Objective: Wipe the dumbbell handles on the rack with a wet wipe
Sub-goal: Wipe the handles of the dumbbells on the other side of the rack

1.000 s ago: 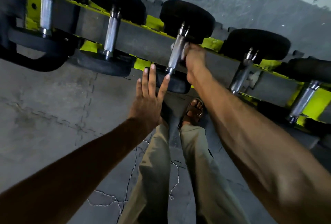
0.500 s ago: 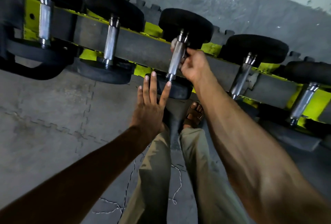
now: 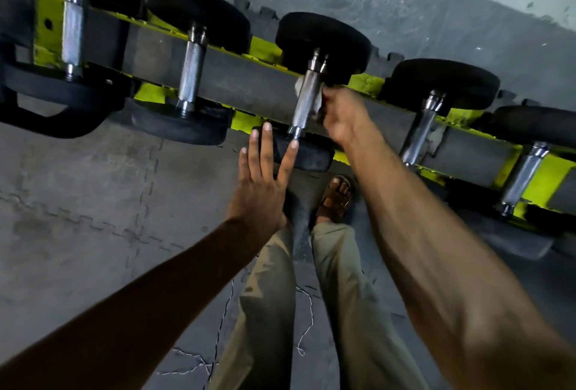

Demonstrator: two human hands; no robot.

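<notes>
Several black dumbbells lie across a yellow and black rack (image 3: 249, 84). On the middle dumbbell, the knurled chrome handle (image 3: 307, 103) runs between two black heads. My right hand (image 3: 343, 115) grips a white wet wipe (image 3: 316, 103) and holds it around the far side of that handle, with a bit of wipe showing on each side. My left hand (image 3: 265, 177) is flat with straight fingers, its fingertips resting on the near head (image 3: 307, 153) of the same dumbbell.
Other chrome handles sit left (image 3: 191, 73) and right (image 3: 420, 128) on the rack. Grey interlocking floor mats (image 3: 93, 202) lie below. My legs in tan trousers and a brown sandal (image 3: 335, 199) stand close to the rack. A thin white cord trails on the floor.
My right hand has slid the wipe up the handle from its lower part toward the far head. My left hand has stayed against the near head.
</notes>
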